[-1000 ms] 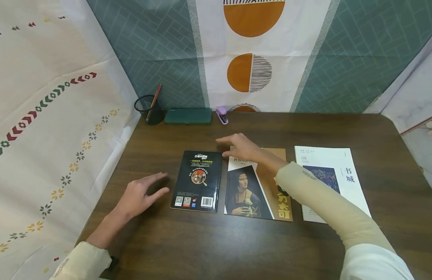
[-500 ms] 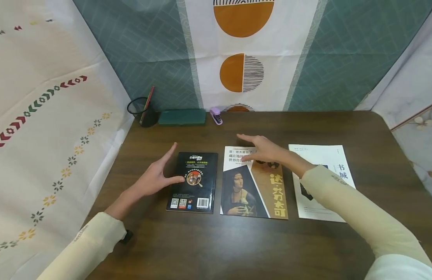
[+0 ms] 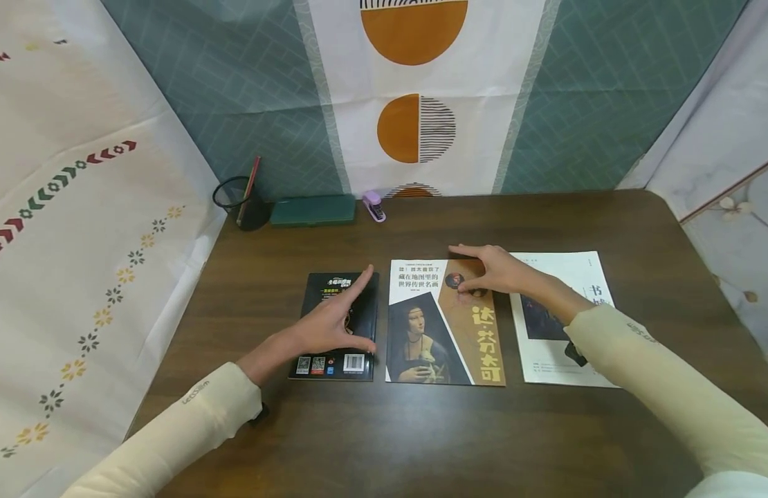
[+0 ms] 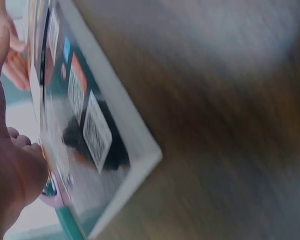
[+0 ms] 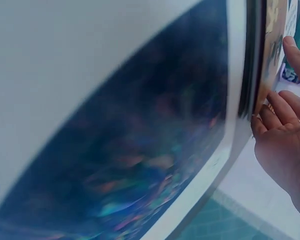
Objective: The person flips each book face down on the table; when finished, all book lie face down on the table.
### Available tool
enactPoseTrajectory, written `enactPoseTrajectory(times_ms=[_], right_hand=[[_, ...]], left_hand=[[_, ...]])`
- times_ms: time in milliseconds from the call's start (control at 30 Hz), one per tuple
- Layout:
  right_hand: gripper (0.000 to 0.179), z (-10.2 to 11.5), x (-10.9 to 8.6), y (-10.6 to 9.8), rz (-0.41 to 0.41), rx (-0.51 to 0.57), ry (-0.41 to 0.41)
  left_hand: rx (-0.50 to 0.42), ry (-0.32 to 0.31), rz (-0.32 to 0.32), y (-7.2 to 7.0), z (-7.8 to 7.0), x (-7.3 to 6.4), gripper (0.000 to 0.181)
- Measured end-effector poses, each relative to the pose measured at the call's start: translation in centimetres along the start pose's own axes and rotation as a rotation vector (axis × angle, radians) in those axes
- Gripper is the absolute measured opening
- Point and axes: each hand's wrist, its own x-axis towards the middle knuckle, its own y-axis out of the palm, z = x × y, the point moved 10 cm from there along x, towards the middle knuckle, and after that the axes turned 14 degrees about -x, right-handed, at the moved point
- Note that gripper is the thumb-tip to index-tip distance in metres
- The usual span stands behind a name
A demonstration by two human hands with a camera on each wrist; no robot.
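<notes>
Three books lie side by side on the dark wooden table (image 3: pixel 421 443). My left hand (image 3: pixel 328 324) is over the left one, a black book (image 3: pixel 367 311) with barcodes. Its thumb is spread from the straight fingers, which point toward the book's far right corner. In the left wrist view the barcodes and a corner of this book show beside the palm (image 4: pixel 12 170). Over the upper right of the middle book (image 3: pixel 415 346), printed with a portrait of a woman, is my right hand (image 3: pixel 499 268), thumb and fingers apart. Its forearm crosses the white book (image 3: pixel 546 363) on the right.
At the back of the table stand a black mesh pen cup (image 3: pixel 254 211) with a red pencil, a green flat case (image 3: pixel 313 211) and a purple stapler (image 3: pixel 373 205). Patterned cloth (image 3: pixel 415 124) hangs behind the table, and a white embroidered cloth (image 3: pixel 110 242) on its left.
My left hand has moved right from the bare table to over the black book. My right hand has shifted right across the middle book. The head view has turned slightly right.
</notes>
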Motion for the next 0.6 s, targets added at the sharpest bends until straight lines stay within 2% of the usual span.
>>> enactPoseTrajectory(times_ms=[100, 233, 433, 600], right_hand=[[0.086, -0.7, -0.7, 0.0, -0.001, -0.002, 0.011], [0.083, -1.3, -1.7, -0.2, -0.007, -0.009, 0.024], [0.082, -1.9, -2.9, -0.3, -0.024, -0.043, 0.039], [0.084, -2.2, -3.8, -0.4, -0.025, -0.061, 0.052]], left_hand=[[-0.001, 0.016, 0.044, 1.5, -0.6, 0.2, 0.139], [0.047, 0.041, 0.095, 3.4, -1.3, 0.3, 0.139], [0.169, 0.082, 0.163, 5.9, -2.2, 0.1, 0.138], [0.275, 0.13, 0.191, 7.2, -2.7, -0.2, 0.137]])
